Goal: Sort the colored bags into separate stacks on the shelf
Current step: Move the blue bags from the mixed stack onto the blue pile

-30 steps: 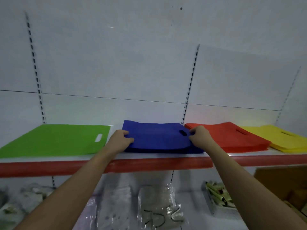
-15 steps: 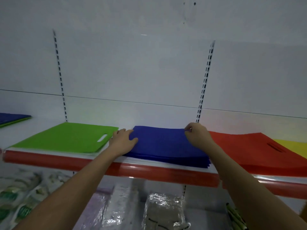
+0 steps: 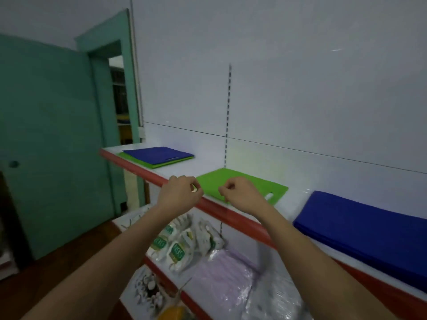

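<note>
Green bag stack (image 3: 240, 184) lies flat on the shelf (image 3: 147, 174), long axis along the shelf edge, handle slot at its right end. Your left hand (image 3: 179, 195) and right hand (image 3: 242, 195) hover at its near edge, fingers curled, holding nothing. Blue stack (image 3: 365, 229) lies right; a mixed pile (image 3: 159, 155) far left.

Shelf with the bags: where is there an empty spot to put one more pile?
On the shelf, bare white shows between the mixed blue-on-green pile and the green stack, and a narrower strip between green and the blue stack. The lower shelf is crowded with packets.
</note>
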Available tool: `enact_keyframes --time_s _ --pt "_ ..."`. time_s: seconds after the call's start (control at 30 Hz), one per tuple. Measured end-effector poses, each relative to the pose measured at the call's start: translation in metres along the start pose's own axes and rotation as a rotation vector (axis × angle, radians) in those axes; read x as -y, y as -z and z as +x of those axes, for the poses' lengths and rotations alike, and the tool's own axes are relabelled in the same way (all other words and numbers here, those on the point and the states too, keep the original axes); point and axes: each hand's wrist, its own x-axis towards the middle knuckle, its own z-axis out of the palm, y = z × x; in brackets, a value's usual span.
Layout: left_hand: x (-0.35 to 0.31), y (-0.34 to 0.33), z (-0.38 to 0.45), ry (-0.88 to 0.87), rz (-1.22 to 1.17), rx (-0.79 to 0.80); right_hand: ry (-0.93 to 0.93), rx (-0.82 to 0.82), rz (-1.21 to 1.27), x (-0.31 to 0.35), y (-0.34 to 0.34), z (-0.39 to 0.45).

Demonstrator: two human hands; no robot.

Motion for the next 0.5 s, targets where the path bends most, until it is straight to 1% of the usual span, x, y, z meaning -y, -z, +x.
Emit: enact_keyframes --time_s 0.17,0.33,0.5 --pt "0.103 0.042 0.002 0.113 -0.011 -0.048 0.116 0.079 0.023 0.074 -0.083 0.04" --pt "0.205 0.073 0.006 0.159 0.026 -0.039 0.133 0.16 0.02 0.137 -0.171 0.08" --pt "0.3 0.103 0.016 0.192 0.055 -0.048 0.121 0.176 0.026 0.187 -0.247 0.114"
